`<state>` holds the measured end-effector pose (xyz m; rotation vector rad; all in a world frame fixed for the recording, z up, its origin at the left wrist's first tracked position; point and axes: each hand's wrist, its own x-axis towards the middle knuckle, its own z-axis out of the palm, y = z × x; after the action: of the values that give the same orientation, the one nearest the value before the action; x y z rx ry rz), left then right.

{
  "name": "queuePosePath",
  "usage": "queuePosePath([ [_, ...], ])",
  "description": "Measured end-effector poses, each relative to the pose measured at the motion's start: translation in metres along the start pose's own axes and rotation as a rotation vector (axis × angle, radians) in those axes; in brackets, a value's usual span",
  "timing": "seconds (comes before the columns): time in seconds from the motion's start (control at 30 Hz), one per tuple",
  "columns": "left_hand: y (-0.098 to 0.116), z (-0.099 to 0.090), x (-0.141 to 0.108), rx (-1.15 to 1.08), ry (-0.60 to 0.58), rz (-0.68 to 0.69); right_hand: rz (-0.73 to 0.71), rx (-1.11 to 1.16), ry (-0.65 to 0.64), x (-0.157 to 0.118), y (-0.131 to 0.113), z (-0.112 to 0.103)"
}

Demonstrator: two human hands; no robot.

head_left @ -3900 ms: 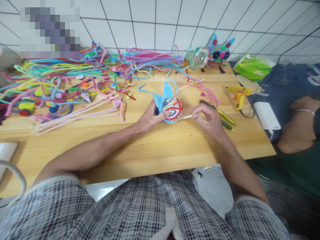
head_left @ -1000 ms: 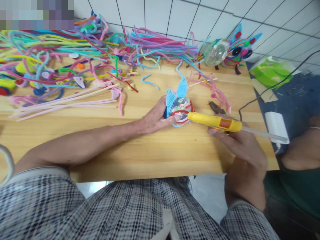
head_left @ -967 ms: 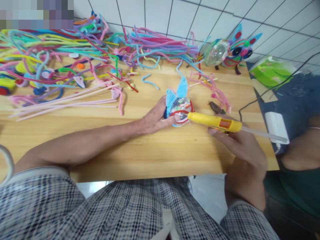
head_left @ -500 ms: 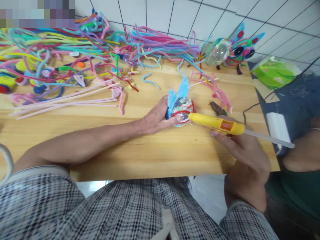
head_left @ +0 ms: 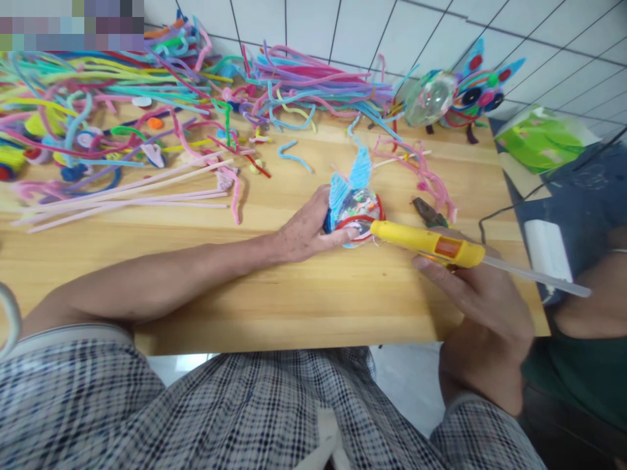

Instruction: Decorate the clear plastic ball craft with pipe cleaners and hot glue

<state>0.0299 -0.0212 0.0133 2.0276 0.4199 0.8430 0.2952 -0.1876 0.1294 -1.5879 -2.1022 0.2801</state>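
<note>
Left hand (head_left: pixel 308 228), curled around a blue-eared clear ball (head_left: pixel 361 203); right hand (head_left: pixel 484 294), wrapped around a yellow glue gun (head_left: pixel 416 240).

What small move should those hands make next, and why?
Perhaps the left hand could shift its thumb slightly back: the yellow glue gun, gripped in the right hand, points at the eared ball close beside that thumb, and its tip may be hot.

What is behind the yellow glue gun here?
Just past the glue gun, the dark head of the pliers shows on the wooden table. The rest of the pliers is mostly covered by the gun and the right hand.
</note>
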Motion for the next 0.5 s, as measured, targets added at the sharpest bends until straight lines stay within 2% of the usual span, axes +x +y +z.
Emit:
queuePosePath([
  [0.27,0.0033,0.0002,0.0016,0.004,0.009,-0.009,-0.04,-0.043,0.005,-0.0006,0.0008,0.0005],
  [0.5,0.0052,-0.0003,0.0021,0.003,0.011,0.002,-0.016,-0.026,0.018,-0.0062,0.0015,0.0002],
])
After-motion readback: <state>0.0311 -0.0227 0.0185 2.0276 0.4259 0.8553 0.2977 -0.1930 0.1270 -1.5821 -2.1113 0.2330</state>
